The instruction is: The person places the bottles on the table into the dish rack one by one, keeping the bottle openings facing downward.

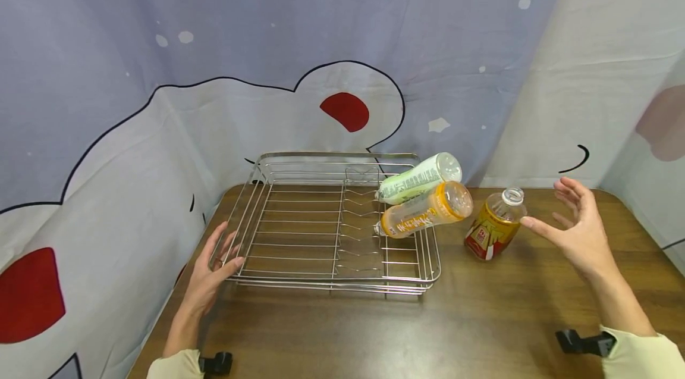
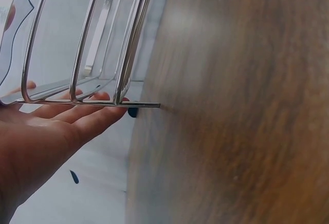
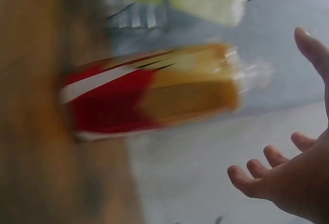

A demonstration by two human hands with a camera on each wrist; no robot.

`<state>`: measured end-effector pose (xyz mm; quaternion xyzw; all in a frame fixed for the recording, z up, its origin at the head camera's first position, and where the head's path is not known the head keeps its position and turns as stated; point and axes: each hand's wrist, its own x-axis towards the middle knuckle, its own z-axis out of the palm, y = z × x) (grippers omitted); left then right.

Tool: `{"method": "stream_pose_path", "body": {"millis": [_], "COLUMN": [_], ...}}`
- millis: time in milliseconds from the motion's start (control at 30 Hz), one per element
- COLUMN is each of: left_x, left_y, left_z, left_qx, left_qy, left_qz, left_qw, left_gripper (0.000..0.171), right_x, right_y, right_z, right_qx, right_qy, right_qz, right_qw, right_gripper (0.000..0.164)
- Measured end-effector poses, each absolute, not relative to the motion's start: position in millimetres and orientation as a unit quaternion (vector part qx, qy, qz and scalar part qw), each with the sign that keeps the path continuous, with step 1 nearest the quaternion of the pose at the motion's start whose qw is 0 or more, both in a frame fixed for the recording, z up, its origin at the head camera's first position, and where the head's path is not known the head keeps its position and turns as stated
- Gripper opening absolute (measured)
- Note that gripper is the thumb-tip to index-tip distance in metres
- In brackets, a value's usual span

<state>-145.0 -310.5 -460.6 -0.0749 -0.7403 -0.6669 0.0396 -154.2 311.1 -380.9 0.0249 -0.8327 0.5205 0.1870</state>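
Left hand touches the front left corner of the rack, fingers extended and slightly apart against its side wires. Rack is bright bare wire, set on the wood-grain table. At its right side lean the green bottle and, in front, the orange bottle; both are tilted, necks low, clear bases raised. Red bottle stands upright on the table right of the rack, uncapped, label red and yellow. Right hand is just beside it, thumb and fingers spread wide.
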Motion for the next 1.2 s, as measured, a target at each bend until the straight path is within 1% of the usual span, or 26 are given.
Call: {"method": "stream_pose_path", "body": {"millis": [200,433,600,900,1100,1200], "left_x": [-144,-144,-145,-144,-145,-145], "left_y": [-311,-311,-311,-310,-310,-310], "left_z": [-461,-461,-462,-463,-462,-462], "left_qx": [-0.078,-0.073,-0.075,-0.077,-0.074,-0.074], "left_qy": [-0.735,-0.736,-0.734,-0.731,-0.732,-0.730], "left_qz": [-0.672,-0.672,-0.674,-0.677,-0.676,-0.678], "left_qw": [0.038,0.037,0.037,0.036,0.036,0.038], "left_gripper": [0.080,0.080,0.080,0.080,0.079,0.079], "right_x": [-155,-159,-165,-169,-171,-172], "right_y": [318,314,310,305,302,299], "right_z": [-419,-441,-454,-469,-476,-480], "right_qx": [0.015,0.006,0.005,-0.006,-0.002,-0.005], "right_qy": [-0.843,-0.853,-0.845,-0.840,-0.843,-0.852], "right_qz": [0.519,0.516,0.533,0.542,0.536,0.520], "right_qw": [0.141,0.076,0.047,0.038,0.056,0.063], "right_gripper": [0.102,0.109,0.109,0.105,0.100,0.094]}}
